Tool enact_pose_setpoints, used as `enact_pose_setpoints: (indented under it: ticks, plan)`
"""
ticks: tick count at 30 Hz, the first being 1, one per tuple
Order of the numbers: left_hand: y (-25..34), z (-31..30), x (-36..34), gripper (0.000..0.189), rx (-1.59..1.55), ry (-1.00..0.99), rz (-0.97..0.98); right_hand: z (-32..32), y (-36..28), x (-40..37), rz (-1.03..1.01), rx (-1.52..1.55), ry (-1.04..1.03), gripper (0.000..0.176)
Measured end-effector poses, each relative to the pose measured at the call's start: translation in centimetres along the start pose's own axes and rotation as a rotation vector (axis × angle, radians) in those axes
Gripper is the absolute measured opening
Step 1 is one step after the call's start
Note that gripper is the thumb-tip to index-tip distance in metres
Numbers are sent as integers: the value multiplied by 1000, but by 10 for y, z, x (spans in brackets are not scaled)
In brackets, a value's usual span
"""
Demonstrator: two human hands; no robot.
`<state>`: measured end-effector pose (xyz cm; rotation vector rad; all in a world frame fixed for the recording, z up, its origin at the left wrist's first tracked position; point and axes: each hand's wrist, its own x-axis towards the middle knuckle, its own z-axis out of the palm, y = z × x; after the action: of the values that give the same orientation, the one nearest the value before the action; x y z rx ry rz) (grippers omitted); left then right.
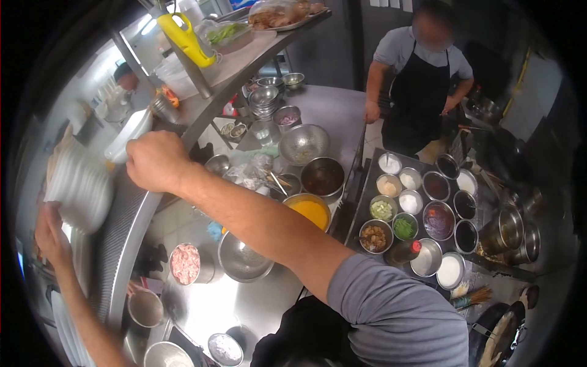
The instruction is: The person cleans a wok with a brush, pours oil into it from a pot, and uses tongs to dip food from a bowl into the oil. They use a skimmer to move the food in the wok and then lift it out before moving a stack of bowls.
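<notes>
My left hand (54, 238) is at the far left, its fingers against the lower edge of a tall stack of white dishes (82, 186), which it grips. The stack is blurred and tilted. Above the metal shelf edge, my right hand (156, 160) is closed at the rim of a single white dish (129, 136). Its fingertips are hidden from view. My right forearm crosses the middle of the view, above a steel bowl (244, 260) and a pot of yellow liquid (310, 211).
A person in a black apron (419, 92) stands beyond a tray of ingredient bowls (367, 189). A yellow appliance (186, 40) hangs by the upper shelf (244, 61). A pot of pink meat (185, 264) sits on the counter. Another person (127, 79) is at the upper left.
</notes>
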<state>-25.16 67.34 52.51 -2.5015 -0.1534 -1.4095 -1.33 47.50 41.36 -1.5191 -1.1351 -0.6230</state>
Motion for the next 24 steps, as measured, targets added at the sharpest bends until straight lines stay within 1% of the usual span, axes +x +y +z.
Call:
enact_pose_setpoints:
  ticks: [5,8,9,10,11,12,13,14,15,16,17,18,20,22,24]
  plan:
    - [2,0,0,41,13,25,14,0,1,0,-14,24,4,17]
    - [-17,-1,-2,40,-17,8,6,4,2,3,29,-46,-43,20]
    - [-13,-2,-3,39,-10,38,-35,6,1,3,28,-28,-1,19]
    - [-4,-11,-1,37,48,-50,-139,9,2,4,20,-30,3,19]
    - [1,-13,1,37,137,-23,-75,6,-1,4,25,-41,-10,19]
    - [16,-14,3,35,121,0,-69,11,1,5,-24,-39,1,19]
    - [19,-15,6,33,195,17,-4,11,0,6,-14,-69,-29,19]
    - [16,-10,7,30,255,125,66,8,-2,6,-7,-70,-46,18]
    - [29,-14,11,27,220,71,56,5,-3,6,-18,-68,-60,17]
    - [38,-13,16,23,195,108,148,6,-2,6,-28,-61,-54,17]
    - [47,-13,20,18,144,116,174,4,-2,6,-29,-51,-59,18]
    - [53,-12,22,18,164,117,172,2,-4,6,-28,-51,-64,19]
    - [60,-9,24,15,232,205,226,0,-4,6,-27,-52,-72,19]
    - [60,-12,23,15,249,187,203,1,-8,6,-21,-67,-81,19]
    - [62,-13,23,13,330,122,217,2,-8,6,-4,-88,-73,18]
